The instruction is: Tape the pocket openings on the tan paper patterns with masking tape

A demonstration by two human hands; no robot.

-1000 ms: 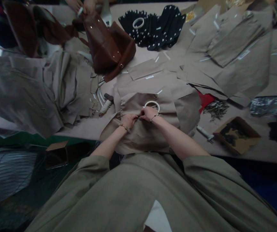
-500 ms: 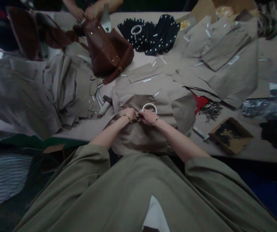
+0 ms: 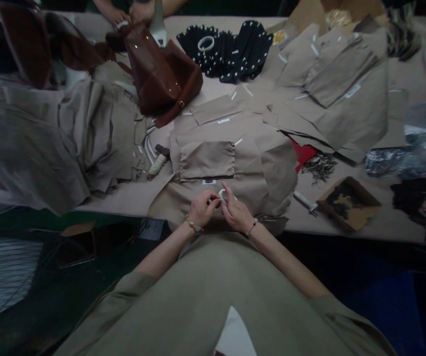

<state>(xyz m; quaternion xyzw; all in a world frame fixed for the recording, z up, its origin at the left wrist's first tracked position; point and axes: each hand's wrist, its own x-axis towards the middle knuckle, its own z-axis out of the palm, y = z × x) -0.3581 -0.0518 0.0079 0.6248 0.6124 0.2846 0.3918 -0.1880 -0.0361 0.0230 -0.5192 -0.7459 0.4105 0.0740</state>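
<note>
My right hand (image 3: pixel 236 213) is closed around a small white roll of tape (image 3: pixel 222 196), its thumb raised along the ring. Against the roll's left side, my left hand (image 3: pixel 202 207) pinches with thumb and fingertips; what lies between them is too small to make out. Both hands are above a brown fabric panel (image 3: pixel 250 190) near the table's front edge. Just beyond them a gathered pocket piece (image 3: pixel 207 160) lies flat on the panel, with a small dark-and-white label (image 3: pixel 209 182) below its lower edge.
Brown fabric stacks (image 3: pixel 97 133) lie left, more cut pieces (image 3: pixel 342 74) back right. A brown leather bag (image 3: pixel 157 74) stands at the back by another person's hands (image 3: pixel 138 12). Snips (image 3: pixel 305 201), a cardboard box (image 3: pixel 348 205) and a metal pile (image 3: pixel 319 167) lie right.
Both hands have drawn back toward my body from the pocket piece, which now lies flat with the label exposed. The tape ring, earlier around my right hand's fingers, has come nearer too.
</note>
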